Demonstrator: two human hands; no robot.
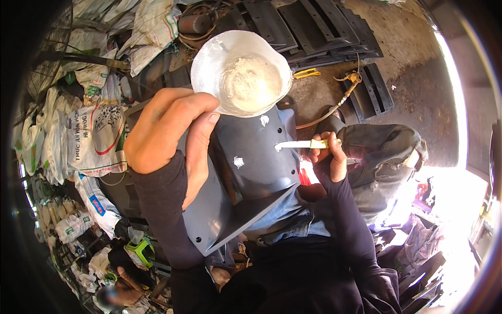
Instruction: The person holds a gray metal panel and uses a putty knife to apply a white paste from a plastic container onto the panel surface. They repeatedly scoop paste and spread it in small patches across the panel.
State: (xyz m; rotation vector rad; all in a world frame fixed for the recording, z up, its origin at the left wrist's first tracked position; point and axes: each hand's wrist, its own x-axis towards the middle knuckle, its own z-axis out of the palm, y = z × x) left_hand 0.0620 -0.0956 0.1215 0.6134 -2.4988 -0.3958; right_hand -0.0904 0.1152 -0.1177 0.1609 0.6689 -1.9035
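My left hand (170, 133) grips the rim of a whitish bowl (206, 65), thumb and fingers closed on its near edge. Pale cream paste (251, 83) lies inside the bowl. In my right hand (330, 157) is a small knife (298, 145) with a yellow handle, its blade pointing left and its tip whitened with paste. That tip is at a white dab on a curved dark grey plate (256, 162) with holes along its edge, resting over my lap. Two other white dabs mark the same plate. A second angled grey panel (206, 209) adjoins it nearer my left forearm.
Dark plates with holes (308, 26) are stacked at the far side. A brass-coloured torch or valve on a hose (353, 78) lies by another plate. Yellow-handled pliers (307, 73) lie beyond the bowl. White sacks (94, 136) pile up at left, near a green stool (140, 254).
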